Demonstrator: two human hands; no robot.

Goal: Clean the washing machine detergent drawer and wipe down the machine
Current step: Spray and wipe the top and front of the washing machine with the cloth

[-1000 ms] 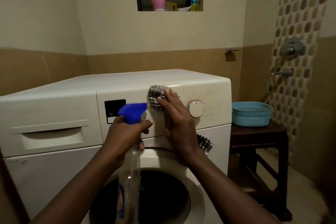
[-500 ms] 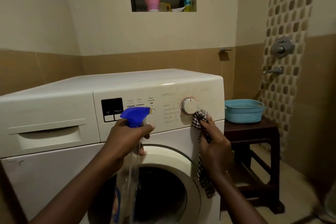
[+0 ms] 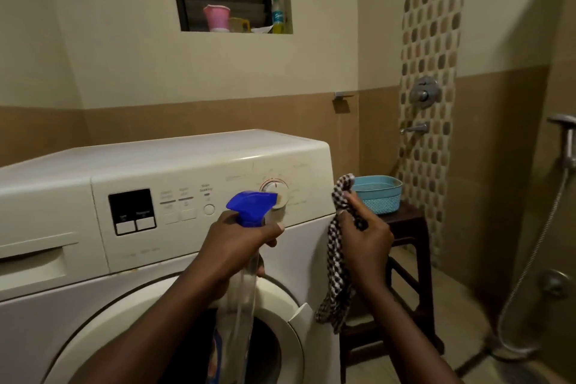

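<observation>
Head view, frame centre: left hand [image 3: 230, 246] grips the spray bottle [image 3: 246, 227] before the washing machine [image 3: 193, 159]; right hand [image 3: 364, 240] pinches the checked cloth [image 3: 338, 259] at lower right.

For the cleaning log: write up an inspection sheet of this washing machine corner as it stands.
Surface: washing machine, white casing, control panel facing the camera.
Job's things: detergent drawer closed; spray bottle, blue head in front of the dial; checked cloth hanging by the machine's right front corner.
Clutter: teal basket on dark stool; pink cup and labelled bottle on the window ledge.
Hands: left hand grips the spray bottle; right hand holds the checked cloth.
Cables: nothing seen.
Surroundings: tiled walls, wall tap, shower hose.
</observation>
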